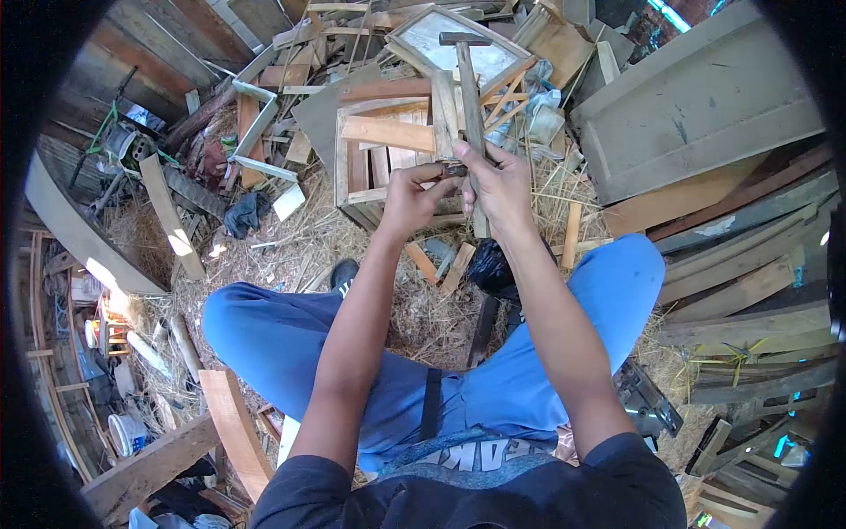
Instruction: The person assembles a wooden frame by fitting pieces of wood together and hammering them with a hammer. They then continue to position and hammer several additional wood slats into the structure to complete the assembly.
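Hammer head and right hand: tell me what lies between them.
The handle runs from the hammer head down to the right hand, as the head camera's view shows.

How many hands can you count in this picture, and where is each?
2. The right hand grips the hammer by its handle; the left hand is beside it, fingers at a small dark piece.
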The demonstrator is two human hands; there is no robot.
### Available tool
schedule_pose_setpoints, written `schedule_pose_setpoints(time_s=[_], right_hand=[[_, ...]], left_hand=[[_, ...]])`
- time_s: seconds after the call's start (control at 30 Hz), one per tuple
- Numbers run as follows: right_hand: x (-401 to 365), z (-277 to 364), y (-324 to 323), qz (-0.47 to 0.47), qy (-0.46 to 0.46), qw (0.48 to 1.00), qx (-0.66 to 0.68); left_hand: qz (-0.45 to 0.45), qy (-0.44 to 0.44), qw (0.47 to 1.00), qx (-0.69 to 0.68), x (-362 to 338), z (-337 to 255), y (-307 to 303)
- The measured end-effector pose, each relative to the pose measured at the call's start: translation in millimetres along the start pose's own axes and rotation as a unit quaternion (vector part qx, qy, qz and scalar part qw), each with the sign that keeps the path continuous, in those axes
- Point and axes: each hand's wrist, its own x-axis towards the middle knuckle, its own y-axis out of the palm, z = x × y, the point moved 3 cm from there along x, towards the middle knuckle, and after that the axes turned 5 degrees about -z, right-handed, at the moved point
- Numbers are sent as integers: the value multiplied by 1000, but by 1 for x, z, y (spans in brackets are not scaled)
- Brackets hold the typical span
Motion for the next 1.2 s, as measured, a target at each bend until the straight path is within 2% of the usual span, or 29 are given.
schedule_pose_setpoints(time_s=[0.07,0.17,0.43,0.53,0.63,1.2], right_hand=[[2,-1,-2,-20,-4,999,-27],[2,0,-3,-21,3,999,-24],[0,8,-3,-14,0,1000,-20],[1,7,-4,-11,1,1000,-20],[3,3,-5,-12,4,1000,-16],[7,4,-10,1,15,999,-51]], left_hand=[[3,23,999,24,-2,0,3],[-34,24,999,-20,-3,-16,6],[-23,31,998,42,-1,-17,4],[-29,8,1000,-3,-3,-16,6],[-6,1,1000,4,0,-9,4],[-5,5,1000,3,-1,-5,4]])
